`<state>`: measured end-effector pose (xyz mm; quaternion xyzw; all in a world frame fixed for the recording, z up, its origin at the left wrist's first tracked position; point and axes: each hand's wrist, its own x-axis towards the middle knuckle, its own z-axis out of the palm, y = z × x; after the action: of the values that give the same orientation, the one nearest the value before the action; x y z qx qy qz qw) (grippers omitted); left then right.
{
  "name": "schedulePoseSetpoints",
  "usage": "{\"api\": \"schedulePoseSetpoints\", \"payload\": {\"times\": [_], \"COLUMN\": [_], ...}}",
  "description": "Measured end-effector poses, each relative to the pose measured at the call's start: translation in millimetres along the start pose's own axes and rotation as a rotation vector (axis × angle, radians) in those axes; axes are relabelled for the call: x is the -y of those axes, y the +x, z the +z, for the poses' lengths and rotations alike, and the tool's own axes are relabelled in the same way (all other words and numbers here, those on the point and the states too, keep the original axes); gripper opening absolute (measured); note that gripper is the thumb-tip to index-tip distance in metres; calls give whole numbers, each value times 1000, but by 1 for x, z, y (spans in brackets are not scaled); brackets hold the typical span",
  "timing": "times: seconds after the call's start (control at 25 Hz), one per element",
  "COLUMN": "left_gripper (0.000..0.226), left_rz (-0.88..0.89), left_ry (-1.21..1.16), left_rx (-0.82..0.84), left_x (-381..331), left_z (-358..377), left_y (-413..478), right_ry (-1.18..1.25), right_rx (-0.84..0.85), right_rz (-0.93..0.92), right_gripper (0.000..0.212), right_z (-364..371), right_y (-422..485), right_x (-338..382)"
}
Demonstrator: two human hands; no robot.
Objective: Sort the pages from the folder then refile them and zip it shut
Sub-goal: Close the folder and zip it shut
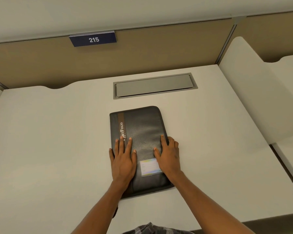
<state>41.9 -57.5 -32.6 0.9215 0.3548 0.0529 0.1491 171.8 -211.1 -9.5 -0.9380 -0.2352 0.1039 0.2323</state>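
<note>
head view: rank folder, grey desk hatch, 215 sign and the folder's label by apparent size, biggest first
1. folder
2. grey desk hatch
3. 215 sign
4. label
The sign sits farthest from the camera, so its true rank is unsure.
</note>
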Motion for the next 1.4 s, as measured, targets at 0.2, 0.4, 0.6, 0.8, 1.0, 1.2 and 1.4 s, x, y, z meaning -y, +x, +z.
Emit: {"api": "schedulePoseSetpoints", "payload": {"times": [0.2, 0.4, 0.6, 0.8, 1.0, 1.2, 1.4], "left_gripper": [55, 57, 58, 60, 56, 32, 14], "left_rz": [15, 39, 93, 108, 17, 24, 3], "left_ry": [-100, -208, -275, -313, -379, -443, -507], "left_rx": [33, 71, 97, 128, 122, 162, 193], "left_x": [6, 24, 42, 60, 77, 95, 98], "left_z": [-8, -14, -22, -32, -46, -49, -56], "left_y": [5, -25, -74, -117, -150, -174, -169], "right_ry": [-76, -141, -88, -97, -50, -44, -42], "right_rx": [-3, -81, -116, -144, -189, -142, 3], "right_rz": [1, -49, -141, -252, -347, -407, -405], "right_gripper": [66, 50, 43, 40, 19, 12, 28], "right_z": [5, 16, 39, 61, 69, 84, 89], "right_y": [-1, -39, -98, -143, -182, -210, -219], "right_x": [6, 13, 34, 50, 63, 70, 78]}}
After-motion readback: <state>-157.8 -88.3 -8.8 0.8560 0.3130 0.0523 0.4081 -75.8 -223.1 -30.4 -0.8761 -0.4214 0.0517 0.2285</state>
